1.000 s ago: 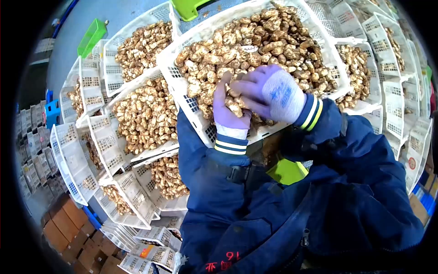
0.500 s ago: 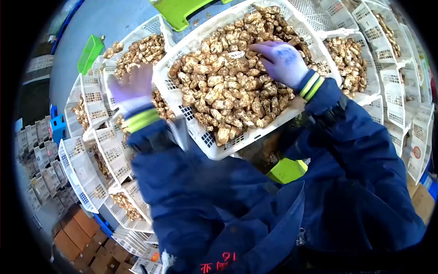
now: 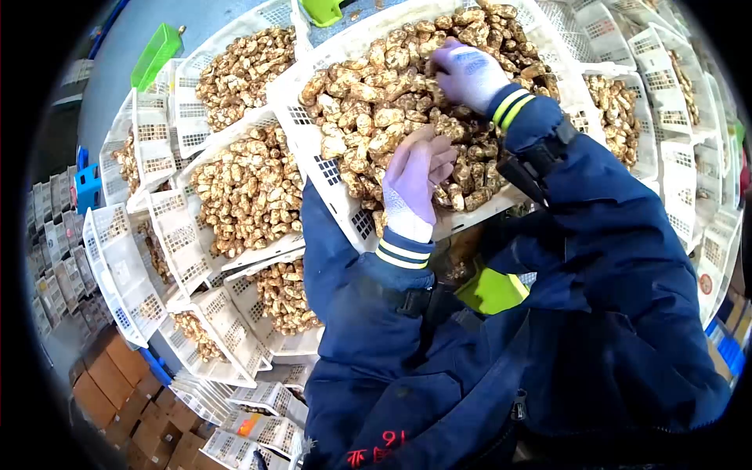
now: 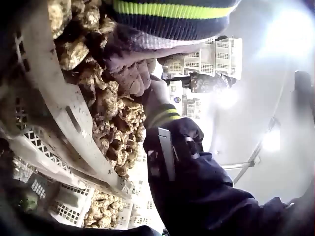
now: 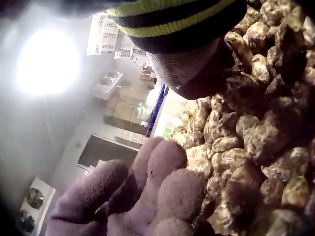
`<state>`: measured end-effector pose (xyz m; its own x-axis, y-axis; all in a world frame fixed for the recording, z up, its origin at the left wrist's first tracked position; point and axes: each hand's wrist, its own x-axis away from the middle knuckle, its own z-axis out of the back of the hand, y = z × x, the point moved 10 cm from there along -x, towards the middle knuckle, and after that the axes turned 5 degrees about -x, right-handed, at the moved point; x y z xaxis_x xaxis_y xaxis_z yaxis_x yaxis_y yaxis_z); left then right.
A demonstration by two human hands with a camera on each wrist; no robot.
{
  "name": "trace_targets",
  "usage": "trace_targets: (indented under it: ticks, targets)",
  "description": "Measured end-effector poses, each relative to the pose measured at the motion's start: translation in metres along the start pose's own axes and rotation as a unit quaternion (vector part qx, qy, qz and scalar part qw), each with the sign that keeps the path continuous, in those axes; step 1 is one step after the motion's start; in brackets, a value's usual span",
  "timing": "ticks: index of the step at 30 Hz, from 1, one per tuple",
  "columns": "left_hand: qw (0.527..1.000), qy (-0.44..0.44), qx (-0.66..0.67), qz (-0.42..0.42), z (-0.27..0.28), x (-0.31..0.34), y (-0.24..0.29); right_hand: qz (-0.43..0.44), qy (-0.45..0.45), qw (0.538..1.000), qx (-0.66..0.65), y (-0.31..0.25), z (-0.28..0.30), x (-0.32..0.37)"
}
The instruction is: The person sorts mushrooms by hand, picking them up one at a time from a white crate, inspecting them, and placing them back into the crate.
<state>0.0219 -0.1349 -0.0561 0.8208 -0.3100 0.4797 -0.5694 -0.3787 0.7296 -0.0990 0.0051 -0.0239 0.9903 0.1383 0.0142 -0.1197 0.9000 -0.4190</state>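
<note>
A white perforated crate (image 3: pixel 321 176) is heaped with lumpy brown-and-cream mushrooms (image 3: pixel 384 94). My gloved left hand (image 3: pixel 413 180) is over the crate's near side, fingers loosely bent above the heap. In the right wrist view, those left fingers (image 5: pixel 167 182) show with nothing between them. My gloved right hand (image 3: pixel 470 74) reaches farther into the heap, its fingers bent down among the mushrooms. Its fingertips are hidden, so I cannot tell whether they pinch one. The left wrist view shows the left hand (image 4: pixel 130 69) close over the mushrooms, beside the crate's rim (image 4: pixel 74 123).
More crates of mushrooms (image 3: pixel 243 192) stand along the left, with others (image 3: pixel 615 117) on the right. A green stool (image 3: pixel 321 9) stands beyond the main crate, and a green bin (image 3: pixel 157 55) at the far left. Cardboard boxes (image 3: pixel 117 376) are stacked at the lower left.
My left hand went out over the left crates and came back above the main crate. The right hand left the near side and now works farther into the heap.
</note>
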Motion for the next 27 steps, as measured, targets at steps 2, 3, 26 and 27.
trace_targets:
  ticks: [2, 3, 26, 27]
  targets:
    - [1.0, 0.002, -0.009, -0.019, -0.004, 0.0, 0.007, -0.023, 0.069, 0.994, -0.075, 0.027, 0.021, 0.011]
    - [0.99, 0.024, -0.094, -0.099, -0.005, 0.002, 0.024, -0.018, 0.119, 0.985, -0.127, 0.021, 0.046, 0.022]
    - [0.754, 0.105, -0.632, -0.145, 0.055, -0.083, 0.139, 0.002, 0.014, 0.965, -0.261, -0.024, 0.066, 0.11]
    - [0.654, 0.096, -0.716, -0.225, 0.052, -0.098, 0.135, -0.015, 0.009, 0.967, -0.254, -0.013, 0.059, 0.117]
